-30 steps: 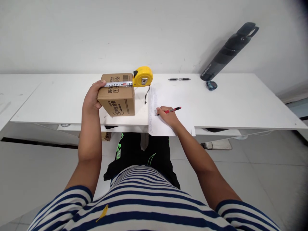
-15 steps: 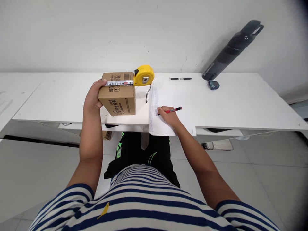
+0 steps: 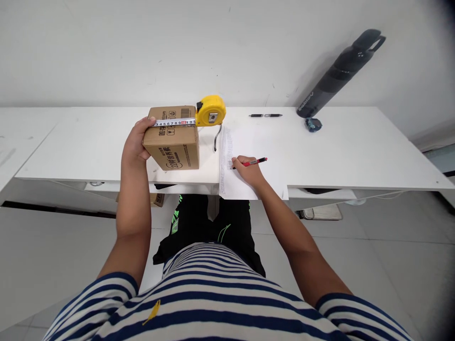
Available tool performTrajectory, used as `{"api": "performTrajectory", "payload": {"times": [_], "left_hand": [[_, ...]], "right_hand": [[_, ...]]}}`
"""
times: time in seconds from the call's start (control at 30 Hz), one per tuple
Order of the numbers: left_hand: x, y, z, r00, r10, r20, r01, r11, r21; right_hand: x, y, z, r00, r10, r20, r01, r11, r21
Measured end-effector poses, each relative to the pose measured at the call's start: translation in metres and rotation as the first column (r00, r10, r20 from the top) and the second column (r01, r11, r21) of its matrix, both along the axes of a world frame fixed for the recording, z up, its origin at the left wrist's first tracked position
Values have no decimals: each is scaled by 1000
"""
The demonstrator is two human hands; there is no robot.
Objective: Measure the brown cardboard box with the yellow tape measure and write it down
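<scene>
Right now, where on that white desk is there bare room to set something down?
Two bare patches: the desk left of the left hand and cardboard box, and right of the paper sheet, in front of the dark bottle. Crowded in the middle: box, tape measure, right hand with red pen.

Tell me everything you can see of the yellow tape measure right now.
The tape measure has a rounded yellow case, plastic by its look, with a black loop strap hanging below. It sits at the top right corner of the cardboard box. Its white numbered blade is drawn out leftward flat across the box top. The left hand pins the blade's end with its fingers at the box's left edge. The right hand, holding a red pen, is apart from it.
</scene>
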State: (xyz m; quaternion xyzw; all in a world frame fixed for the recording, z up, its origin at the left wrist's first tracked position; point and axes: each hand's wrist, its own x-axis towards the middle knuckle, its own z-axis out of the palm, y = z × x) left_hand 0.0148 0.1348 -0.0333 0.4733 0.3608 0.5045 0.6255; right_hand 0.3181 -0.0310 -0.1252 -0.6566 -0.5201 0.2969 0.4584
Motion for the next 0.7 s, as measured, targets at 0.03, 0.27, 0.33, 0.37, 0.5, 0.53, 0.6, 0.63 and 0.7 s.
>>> {"api": "performTrajectory", "payload": {"times": [0.03,0.27,0.33,0.37,0.5,0.53,0.6,0.63,0.7], "left_hand": [[0,0,0,1000,-4,-7,4,1000,13],[-1,1,-2,1000,-5,-9,5,1000,13],[-1,1,-2,1000,-4,-9,4,1000,7],[-1,1,-2,1000,-6,-8,6,1000,7],[0,0,-3,1000,3,10,-4,1000,14],[0,-1,-3,1000,10,14,-10,1000,14],[0,-4,-2,999,27,24,-28,1000,9],[0,-5,-1,999,37,31,-37,999,3],[-1,-8,1,997,57,51,-57,998,-14]], "right_hand": [[0,0,0,1000,-2,2,2,1000,1],[0,-1,0,999,-54,3,54,999,-5],[1,1,-1,999,-47,3,47,999,-17],[2,1,-2,999,-50,5,50,999,-19],[3,3,-4,999,-45,28,45,999,-13],[3,2,-3,999,-36,38,36,999,-8],[2,0,-2,998,-35,53,34,999,18],[2,-1,-2,996,-54,66,51,997,50],[1,-2,-5,979,-138,152,117,983,140]]}}
